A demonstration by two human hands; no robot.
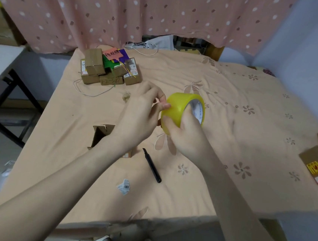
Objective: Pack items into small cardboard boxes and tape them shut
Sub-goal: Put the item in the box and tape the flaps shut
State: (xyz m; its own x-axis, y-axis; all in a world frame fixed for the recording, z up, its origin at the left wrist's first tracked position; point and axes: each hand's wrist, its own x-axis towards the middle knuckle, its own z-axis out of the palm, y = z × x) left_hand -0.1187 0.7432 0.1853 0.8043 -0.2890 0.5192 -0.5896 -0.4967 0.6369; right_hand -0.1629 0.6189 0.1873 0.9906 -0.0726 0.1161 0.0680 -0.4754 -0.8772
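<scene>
Gripping a yellow tape roll (180, 111) above the cloth-covered desk (234, 101), the right hand (187, 137) curls its fingers (187, 108) round the rim and into the core, while the left hand (141, 108) pinches at the roll's near edge with thumb and fingertips. Below the left wrist stands an open cardboard box (100, 134); a black pen-like tool (152, 165) lies just below both hands. Beyond the left fingers sits a stack of sealed boxes (104, 68).

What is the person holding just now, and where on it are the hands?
A yellow tape roll. The right hand grips it with fingers curled into its core and round the rim; the left hand pinches its outer yellow surface on the left side.
</scene>
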